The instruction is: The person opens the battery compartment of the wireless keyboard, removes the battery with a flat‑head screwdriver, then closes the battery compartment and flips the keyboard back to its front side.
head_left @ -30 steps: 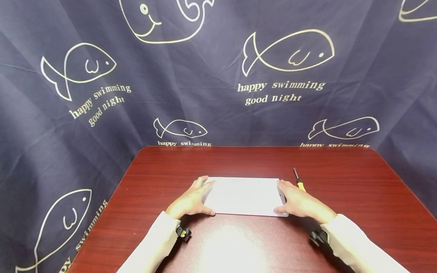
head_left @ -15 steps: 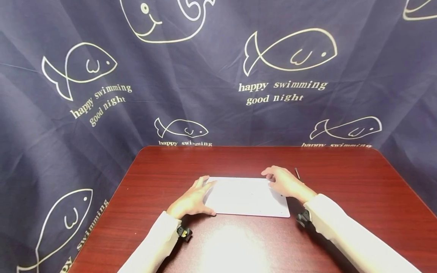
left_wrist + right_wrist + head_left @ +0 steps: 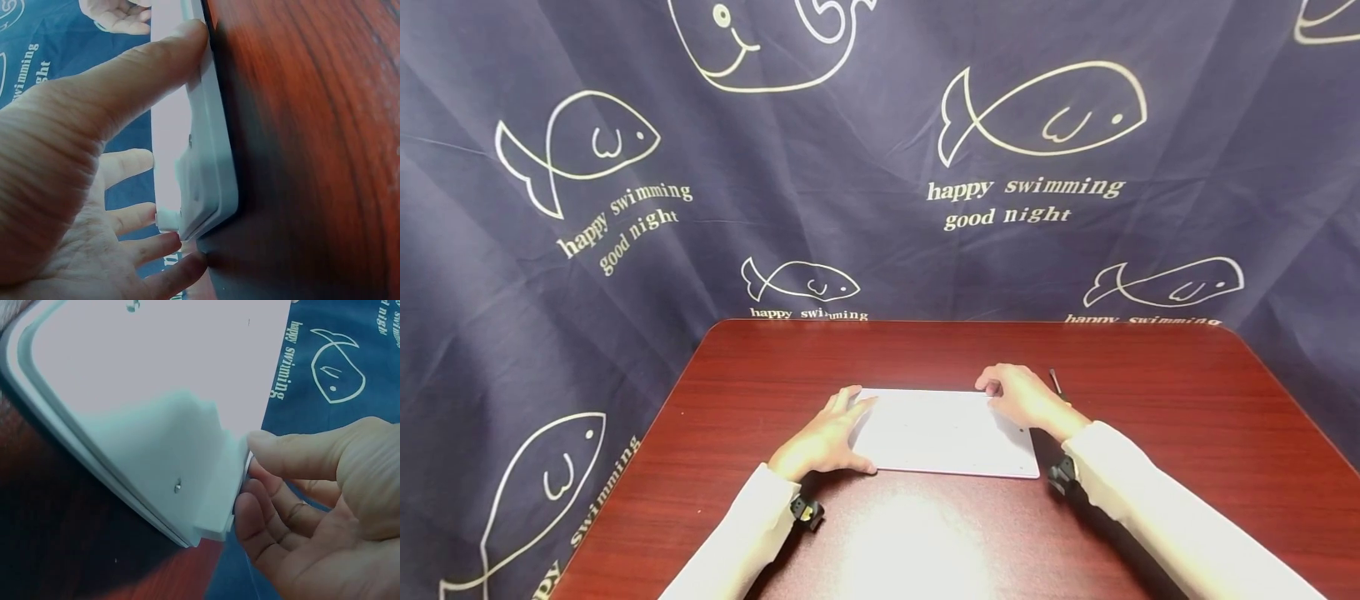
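A white, flat rectangular casing (image 3: 940, 433) with rounded corners and small screws (image 3: 178, 485) lies on the table. My left hand (image 3: 823, 437) spans its left end, thumb on the near long edge and spread fingertips at the far side. At the far edge, toward the right corner, my right hand (image 3: 1022, 398) grips the casing. In the right wrist view the thumb lies on a raised strip (image 3: 219, 481) along that edge, with curled fingers against its side. Beyond the right hand a screwdriver (image 3: 1055, 381) shows only its shaft; the handle is mostly hidden.
The reddish wood-grain table (image 3: 790, 358) has rounded far corners. A dark blue curtain (image 3: 880, 208) printed with fish and words hangs right behind it. Both wrists carry small black cameras, the left one (image 3: 807, 510) close above the tabletop.
My right hand has moved from the casing's right end to its far edge, covering most of the screwdriver. Since half a second ago it has barely moved. The left hand stays in place.
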A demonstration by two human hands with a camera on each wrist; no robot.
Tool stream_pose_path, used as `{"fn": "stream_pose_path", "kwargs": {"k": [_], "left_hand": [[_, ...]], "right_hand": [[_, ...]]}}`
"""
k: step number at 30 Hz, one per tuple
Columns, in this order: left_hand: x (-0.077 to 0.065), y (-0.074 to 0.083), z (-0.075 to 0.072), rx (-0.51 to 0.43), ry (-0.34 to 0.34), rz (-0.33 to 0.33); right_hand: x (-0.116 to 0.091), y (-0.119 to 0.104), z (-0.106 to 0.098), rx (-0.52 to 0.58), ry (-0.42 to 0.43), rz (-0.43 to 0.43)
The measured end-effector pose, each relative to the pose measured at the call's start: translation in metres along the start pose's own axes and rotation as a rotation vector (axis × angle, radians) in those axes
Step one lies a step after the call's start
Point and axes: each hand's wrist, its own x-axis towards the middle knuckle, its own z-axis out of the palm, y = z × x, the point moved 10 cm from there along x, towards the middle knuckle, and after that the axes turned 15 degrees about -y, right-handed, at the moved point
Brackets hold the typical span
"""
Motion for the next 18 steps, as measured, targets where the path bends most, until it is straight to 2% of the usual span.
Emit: {"fn": "stream_pose_path", "kwargs": {"k": [5,12,18], "left_hand": [[-0.0002,0.0011,-0.0007,0.007,0.006,0.003],[0.0013,-0.0004,0.0014,0.01,-0.002,-0.001],[0.0009,-0.0016,0.0018,0.007,-0.002,-0.008]], "right_hand": [[0.0035,-0.0006,-0.0011,-0.037,-0.017,-0.028],[0.0075,0.0037,0.0015,-0.007,-0.074,0.007],[0.0078,0.007,0.0031,0.0,-0.072,0.025]]}}
